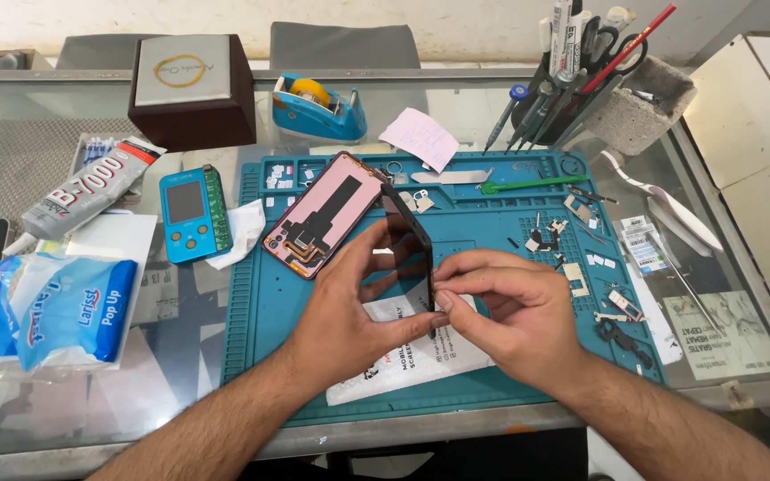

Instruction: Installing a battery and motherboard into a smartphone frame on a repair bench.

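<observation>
A teal work mat (pixel 269 338) covers the glass table. Above the mat's middle, the left hand (pixel 349 303) grips a dark phone frame (pixel 410 240) on edge, fingers wrapped around it. The right hand (pixel 505 312) pinches the frame's lower edge. A pink phone back panel (pixel 323 214) lies on the mat's upper left, just beside the frame.
</observation>
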